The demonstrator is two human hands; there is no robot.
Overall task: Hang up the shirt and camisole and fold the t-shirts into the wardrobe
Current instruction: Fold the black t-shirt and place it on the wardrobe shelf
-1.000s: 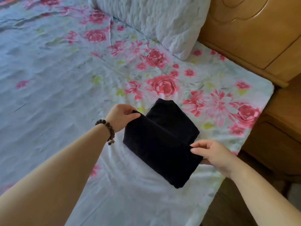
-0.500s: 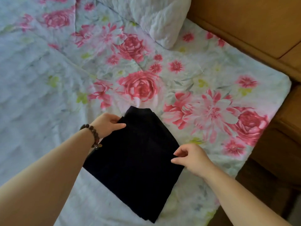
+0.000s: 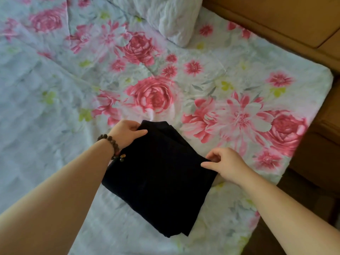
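Observation:
A black t-shirt (image 3: 161,183), folded into a compact rectangle, lies on the flowered bed sheet (image 3: 55,111) near the bed's front right corner. My left hand (image 3: 127,133), with a dark bead bracelet at the wrist, pinches the fold's far left corner. My right hand (image 3: 224,162) pinches the right corner of the same folded edge. Both hands hold the upper layer flat against the layers beneath. No shirt, camisole or wardrobe is in view.
A white quilted pillow (image 3: 171,17) lies at the head of the bed. A wooden headboard (image 3: 276,17) runs along the top right, and a wooden bedside cabinet (image 3: 322,148) stands beside the bed's right edge.
Both hands have brought the raised fold of the black t-shirt down and toward me, so it now lies flat in a wider rectangle. The camera has tilted closer over the bed.

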